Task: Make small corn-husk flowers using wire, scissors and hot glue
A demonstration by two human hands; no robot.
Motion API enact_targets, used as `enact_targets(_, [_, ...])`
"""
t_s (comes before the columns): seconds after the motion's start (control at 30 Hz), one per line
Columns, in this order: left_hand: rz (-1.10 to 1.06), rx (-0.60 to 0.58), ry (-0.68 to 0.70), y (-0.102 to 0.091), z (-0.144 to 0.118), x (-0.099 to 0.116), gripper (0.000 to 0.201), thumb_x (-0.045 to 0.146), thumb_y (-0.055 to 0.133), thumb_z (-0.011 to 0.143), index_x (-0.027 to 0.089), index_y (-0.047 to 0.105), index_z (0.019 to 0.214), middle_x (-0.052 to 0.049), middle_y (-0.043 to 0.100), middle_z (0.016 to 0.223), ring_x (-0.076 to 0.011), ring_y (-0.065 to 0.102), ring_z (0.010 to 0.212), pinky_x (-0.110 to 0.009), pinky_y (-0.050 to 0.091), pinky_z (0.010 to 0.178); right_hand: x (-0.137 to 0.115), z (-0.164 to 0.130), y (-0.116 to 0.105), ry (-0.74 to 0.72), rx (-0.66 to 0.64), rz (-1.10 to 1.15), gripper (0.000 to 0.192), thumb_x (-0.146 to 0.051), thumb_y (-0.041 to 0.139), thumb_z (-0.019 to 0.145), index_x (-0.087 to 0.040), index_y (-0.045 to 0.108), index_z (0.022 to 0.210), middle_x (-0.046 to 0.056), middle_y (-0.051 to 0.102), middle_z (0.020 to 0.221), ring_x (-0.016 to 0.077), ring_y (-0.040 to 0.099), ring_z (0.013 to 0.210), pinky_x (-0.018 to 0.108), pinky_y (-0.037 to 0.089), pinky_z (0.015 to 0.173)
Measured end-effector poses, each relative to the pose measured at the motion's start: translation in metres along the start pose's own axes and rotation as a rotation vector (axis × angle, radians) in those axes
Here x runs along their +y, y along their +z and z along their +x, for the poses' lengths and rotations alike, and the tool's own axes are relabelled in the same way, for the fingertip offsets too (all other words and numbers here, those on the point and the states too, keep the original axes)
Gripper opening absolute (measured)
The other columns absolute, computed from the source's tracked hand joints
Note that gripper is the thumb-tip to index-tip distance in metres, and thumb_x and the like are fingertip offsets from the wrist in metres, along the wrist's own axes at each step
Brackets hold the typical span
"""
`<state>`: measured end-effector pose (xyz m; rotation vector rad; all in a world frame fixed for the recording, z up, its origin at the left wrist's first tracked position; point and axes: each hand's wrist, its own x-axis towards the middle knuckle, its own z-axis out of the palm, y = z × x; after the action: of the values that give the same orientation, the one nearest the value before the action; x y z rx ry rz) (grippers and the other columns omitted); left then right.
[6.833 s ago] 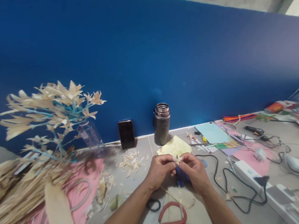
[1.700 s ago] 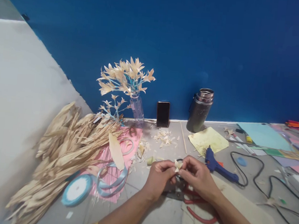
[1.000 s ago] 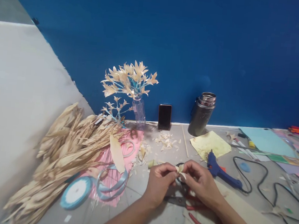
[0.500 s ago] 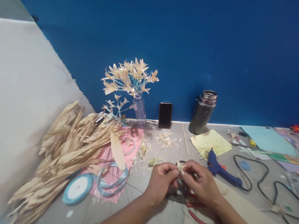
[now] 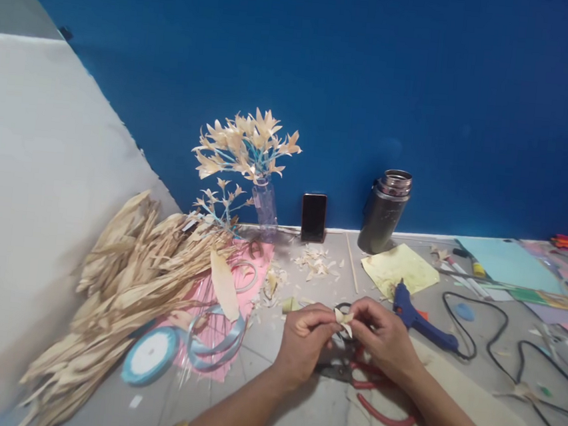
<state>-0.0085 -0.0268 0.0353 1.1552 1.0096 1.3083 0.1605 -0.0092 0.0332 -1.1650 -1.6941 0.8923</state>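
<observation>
Between my fingertips is a small cream husk flower [image 5: 343, 320], its pointed petals showing. My left hand [image 5: 304, 341] pinches it from the left, thumb and forefinger together. From the other side my right hand [image 5: 381, 336] grips it in the same way. Beneath my hands lie red-handled pliers [image 5: 385, 418], partly covered by my right hand and forearm. A dark scissor loop [image 5: 342, 307] shows just behind the flower. To the right of my right hand is a blue glue gun [image 5: 419, 323] on its side.
Dried corn husks [image 5: 119, 304] are heaped at left, beside a blue ribbon spool [image 5: 150, 355] and pink paper [image 5: 213, 367]. Finished flowers [image 5: 248, 142] stand in a clear bottle [image 5: 264, 208]. A phone [image 5: 314, 217] and a flask [image 5: 385, 213] lean near the blue board. A black cord [image 5: 504, 321] winds at right.
The husk flower has turned between my fingers, and its petals now spread more sideways. My hands have shifted slightly, with the right one a little higher.
</observation>
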Motion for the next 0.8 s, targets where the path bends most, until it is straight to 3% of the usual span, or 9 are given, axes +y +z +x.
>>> enact_targets(0.2, [0.037, 0.021, 0.004, -0.001, 0.001, 0.002, 0.01, 0.02, 0.073, 0.075, 0.017, 0.078, 0.067, -0.003, 0.066, 0.073, -0.0084, 0.051, 0.047, -0.022, 0.038, 0.047, -0.002, -0.001, 0.002, -0.053, -0.003, -0.013, 0.011, -0.029, 0.059, 0.084, -0.022, 0.063, 0.076, -0.001, 0.064, 0.065, 0.0146, 0.058, 0.057, 0.024, 0.044, 0.053])
enact_targets(0.5, [-0.112, 0.003, -0.204, 0.0, 0.003, -0.003, 0.019, 0.029, 0.081, 0.068, 0.013, 0.072, 0.063, 0.001, 0.059, 0.053, -0.0075, 0.048, 0.044, -0.02, 0.034, 0.048, -0.002, -0.004, -0.003, -0.039, -0.048, -0.051, 0.01, -0.031, 0.061, 0.083, -0.022, 0.062, 0.08, -0.002, 0.061, 0.065, 0.0152, 0.055, 0.057, 0.025, 0.043, 0.054])
enact_targets(0.8, [-0.277, 0.035, -0.292, -0.002, 0.006, -0.012, 0.036, 0.042, 0.09, 0.06, 0.013, 0.07, 0.069, -0.004, 0.069, 0.062, -0.0067, 0.048, 0.042, -0.021, 0.036, 0.046, 0.006, 0.001, -0.007, 0.054, -0.057, 0.079, 0.026, -0.043, 0.053, 0.095, -0.022, 0.066, 0.089, -0.001, 0.068, 0.068, 0.0171, 0.063, 0.064, 0.028, 0.048, 0.064])
